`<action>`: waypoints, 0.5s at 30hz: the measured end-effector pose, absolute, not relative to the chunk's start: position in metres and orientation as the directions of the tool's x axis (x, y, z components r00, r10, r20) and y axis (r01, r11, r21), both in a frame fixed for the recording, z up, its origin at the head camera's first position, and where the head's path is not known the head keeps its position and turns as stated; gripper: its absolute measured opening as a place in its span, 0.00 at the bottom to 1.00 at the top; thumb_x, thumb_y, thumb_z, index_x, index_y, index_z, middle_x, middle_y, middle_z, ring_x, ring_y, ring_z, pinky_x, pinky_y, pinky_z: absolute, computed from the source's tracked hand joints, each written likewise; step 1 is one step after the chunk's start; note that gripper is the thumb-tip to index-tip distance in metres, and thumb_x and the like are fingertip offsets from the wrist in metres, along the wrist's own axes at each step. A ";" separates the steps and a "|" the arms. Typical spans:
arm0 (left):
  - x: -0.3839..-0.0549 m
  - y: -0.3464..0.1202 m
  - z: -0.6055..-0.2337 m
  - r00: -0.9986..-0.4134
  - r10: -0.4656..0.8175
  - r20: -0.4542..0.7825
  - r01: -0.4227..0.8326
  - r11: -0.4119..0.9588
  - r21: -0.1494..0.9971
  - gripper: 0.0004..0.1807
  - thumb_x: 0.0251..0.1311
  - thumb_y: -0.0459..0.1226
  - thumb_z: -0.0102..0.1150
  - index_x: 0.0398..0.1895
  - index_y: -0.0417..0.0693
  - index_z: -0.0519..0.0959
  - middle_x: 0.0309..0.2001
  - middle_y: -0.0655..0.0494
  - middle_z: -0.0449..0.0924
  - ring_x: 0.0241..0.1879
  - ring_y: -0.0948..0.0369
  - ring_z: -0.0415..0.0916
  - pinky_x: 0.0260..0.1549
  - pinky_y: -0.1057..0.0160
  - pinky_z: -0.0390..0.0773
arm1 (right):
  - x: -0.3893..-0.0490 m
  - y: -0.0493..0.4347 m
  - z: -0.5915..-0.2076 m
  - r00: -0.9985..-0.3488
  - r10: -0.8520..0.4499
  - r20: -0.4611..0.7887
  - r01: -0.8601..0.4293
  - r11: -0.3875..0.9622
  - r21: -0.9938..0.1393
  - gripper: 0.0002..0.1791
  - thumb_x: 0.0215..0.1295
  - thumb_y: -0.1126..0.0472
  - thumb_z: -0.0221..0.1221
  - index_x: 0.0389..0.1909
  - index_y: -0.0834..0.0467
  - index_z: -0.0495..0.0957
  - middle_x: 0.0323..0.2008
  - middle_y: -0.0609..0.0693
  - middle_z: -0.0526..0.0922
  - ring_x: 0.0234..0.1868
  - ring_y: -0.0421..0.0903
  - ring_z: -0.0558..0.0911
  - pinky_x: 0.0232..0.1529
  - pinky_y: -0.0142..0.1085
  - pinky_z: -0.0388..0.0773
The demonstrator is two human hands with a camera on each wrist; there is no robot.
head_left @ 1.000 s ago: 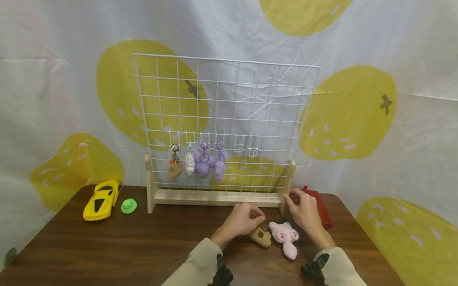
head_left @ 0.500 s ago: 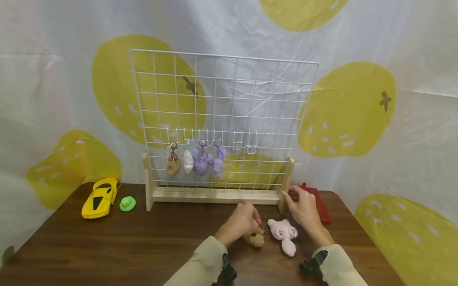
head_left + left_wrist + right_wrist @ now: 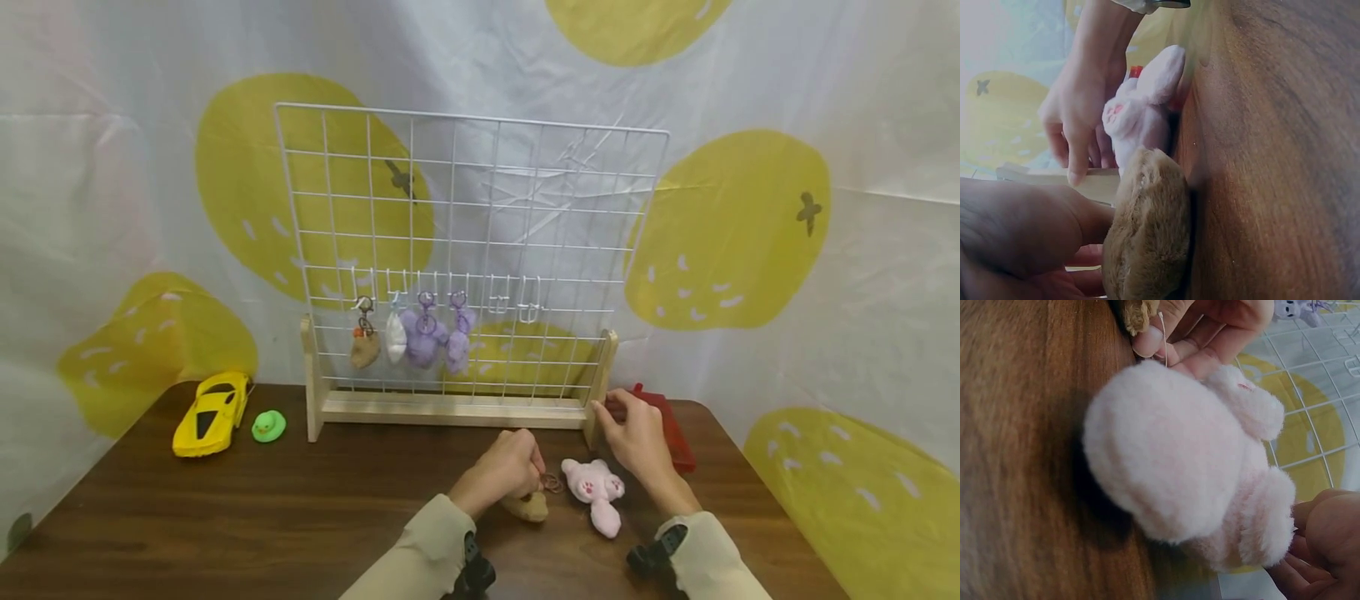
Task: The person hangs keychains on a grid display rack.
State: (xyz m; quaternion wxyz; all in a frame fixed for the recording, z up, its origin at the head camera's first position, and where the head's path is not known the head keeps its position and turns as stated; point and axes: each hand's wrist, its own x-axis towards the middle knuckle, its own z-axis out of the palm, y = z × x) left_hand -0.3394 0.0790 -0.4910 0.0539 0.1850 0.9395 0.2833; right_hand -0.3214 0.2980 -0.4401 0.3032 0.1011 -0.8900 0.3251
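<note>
My left hand [image 3: 501,468] pinches a small brown plush keychain [image 3: 529,507] low over the table, its brown ring [image 3: 552,483] showing beside the fingertips. In the left wrist view the fuzzy plush [image 3: 1150,228] stands close in front of the fingers. To its right lies a pale pink plush animal [image 3: 594,487] with pink paw pads, untouched between the hands; its rounded end [image 3: 1163,453] fills the right wrist view. My right hand [image 3: 637,437] holds the right wooden upright [image 3: 606,367] of a white wire grid rack [image 3: 472,208], thumb in front; some fingers are hidden.
Several plush keychains hang in a row on the rack's hooks, among them a brown one [image 3: 365,348], a white one [image 3: 396,337] and a purple one [image 3: 423,346]. Bare hooks [image 3: 528,304] are to their right. A yellow toy car [image 3: 213,417], green duck [image 3: 268,427] and red object [image 3: 675,437] sit around it.
My left hand has lowered onto the brown plush keychain, taken hold of it and shifted it slightly left. My right hand has stayed at the upright.
</note>
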 end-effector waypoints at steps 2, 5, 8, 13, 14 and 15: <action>-0.329 0.076 -0.479 -0.921 0.390 -0.002 0.325 0.770 0.549 0.14 0.54 0.30 0.73 0.22 0.62 0.85 0.30 0.65 0.86 0.31 0.65 0.79 0.32 0.63 0.82 | -0.321 0.298 -0.440 -0.797 0.016 0.604 -0.377 0.767 -0.518 0.08 0.70 0.67 0.71 0.43 0.69 0.86 0.38 0.65 0.93 0.40 0.60 0.94 0.43 0.55 0.91; -0.321 0.072 -0.469 -0.915 0.402 0.008 0.338 0.759 0.557 0.15 0.52 0.27 0.73 0.23 0.62 0.88 0.28 0.65 0.84 0.32 0.64 0.78 0.33 0.63 0.82 | -0.321 0.298 -0.440 -0.799 0.016 0.601 -0.375 0.768 -0.519 0.08 0.70 0.66 0.71 0.43 0.69 0.86 0.38 0.65 0.93 0.40 0.60 0.94 0.43 0.55 0.91; -0.326 0.069 -0.473 -0.922 0.387 -0.005 0.312 0.752 0.581 0.16 0.49 0.29 0.78 0.28 0.65 0.88 0.27 0.66 0.83 0.33 0.64 0.78 0.36 0.61 0.82 | -0.321 0.298 -0.440 -0.802 0.016 0.597 -0.370 0.771 -0.518 0.08 0.71 0.66 0.70 0.43 0.68 0.86 0.39 0.65 0.93 0.40 0.60 0.94 0.43 0.55 0.91; -0.346 0.071 -0.493 -0.932 0.360 -0.046 0.277 0.788 0.550 0.17 0.49 0.34 0.82 0.35 0.66 0.86 0.38 0.60 0.87 0.38 0.60 0.79 0.40 0.56 0.83 | -0.321 0.298 -0.439 -0.803 0.018 0.595 -0.367 0.772 -0.519 0.08 0.71 0.66 0.71 0.43 0.68 0.86 0.39 0.65 0.93 0.40 0.60 0.94 0.43 0.55 0.91; -0.349 0.072 -0.496 -0.931 0.361 -0.047 0.282 0.797 0.534 0.16 0.49 0.35 0.83 0.35 0.66 0.86 0.41 0.60 0.88 0.39 0.60 0.79 0.40 0.56 0.83 | -0.321 0.298 -0.439 -0.803 0.018 0.596 -0.367 0.772 -0.518 0.08 0.71 0.66 0.71 0.43 0.68 0.86 0.39 0.65 0.93 0.40 0.60 0.94 0.43 0.55 0.91; -0.350 0.072 -0.498 -0.930 0.364 -0.047 0.289 0.806 0.517 0.16 0.50 0.36 0.82 0.35 0.66 0.86 0.44 0.59 0.88 0.39 0.60 0.79 0.40 0.57 0.83 | -0.321 0.298 -0.439 -0.803 0.018 0.596 -0.367 0.773 -0.518 0.08 0.71 0.66 0.71 0.43 0.68 0.86 0.39 0.64 0.93 0.40 0.60 0.94 0.43 0.55 0.91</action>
